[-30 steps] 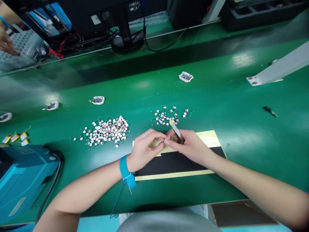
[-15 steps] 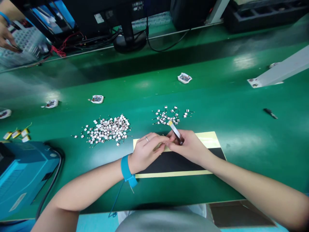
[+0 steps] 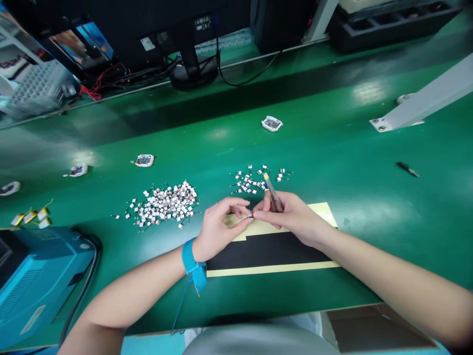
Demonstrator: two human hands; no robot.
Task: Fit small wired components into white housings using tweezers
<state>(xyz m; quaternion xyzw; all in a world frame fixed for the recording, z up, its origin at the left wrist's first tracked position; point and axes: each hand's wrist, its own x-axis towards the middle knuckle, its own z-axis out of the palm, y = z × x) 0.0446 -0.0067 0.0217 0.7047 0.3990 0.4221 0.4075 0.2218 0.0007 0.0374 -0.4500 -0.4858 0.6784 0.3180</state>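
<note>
My left hand (image 3: 221, 224), with a blue strap on its wrist, pinches a small white part (image 3: 250, 215) with dark leads between thumb and finger. My right hand (image 3: 286, 214) holds what look like silver tweezers (image 3: 274, 193), their yellow-tipped end pointing up and away. The right thumb and fingertip also meet at the small part, their exact grip partly hidden. Under both hands lies a pale yellow sheet with a black strip (image 3: 273, 249). Just beyond the hands is a loose group of similar parts (image 3: 247, 185); a larger pile (image 3: 166, 202) lies to the left.
White-cased circuit units (image 3: 272, 124) are spread across the green bench (image 3: 388, 207). A blue machine (image 3: 40, 276) and yellow cells (image 3: 31, 216) stand at left. A dark pen-like tool (image 3: 407, 169) lies right, near a grey metal post (image 3: 424, 96). A monitor (image 3: 190, 64) stands at the back.
My hands have drawn slightly apart, so the small part now shows between the fingertips. The tweezers have tilted and shifted a little. A co-worker's hand at the upper left has gone from view.
</note>
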